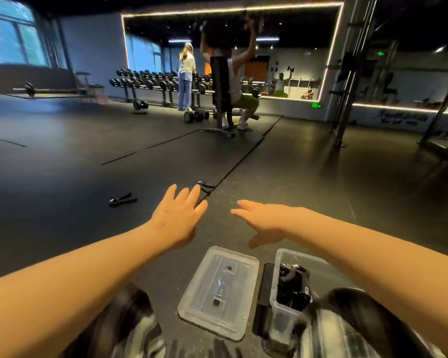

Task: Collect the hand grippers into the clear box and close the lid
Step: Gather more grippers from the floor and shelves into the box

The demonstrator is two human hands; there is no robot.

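Head-worn wide-angle view, forward-down, close above left hand [176, 218], right hand [267, 223].

The clear box [281, 321] stands open on the floor, black hand grippers [292, 282] piled inside. Its clear lid [219, 293] lies flat just left of it. Farther out lie a loose gripper [122, 199] and, seemingly, another gripper [205, 186], partly hidden

The floor [62, 164] is seen as dark grey, crossed by thin black seam lines. Black is shown by the near hand gripper [122, 199] and the far hand gripper [204, 187] lying on it. The box [276, 275] and the lid [204, 306] are made of clear, colourless plastic. The stored grippers [292, 285] are black with small silver parts. The trousers [137, 332] at the floor's near edge are patterned in black and pale grey. A sign [316, 105] at the far edge is lit green.
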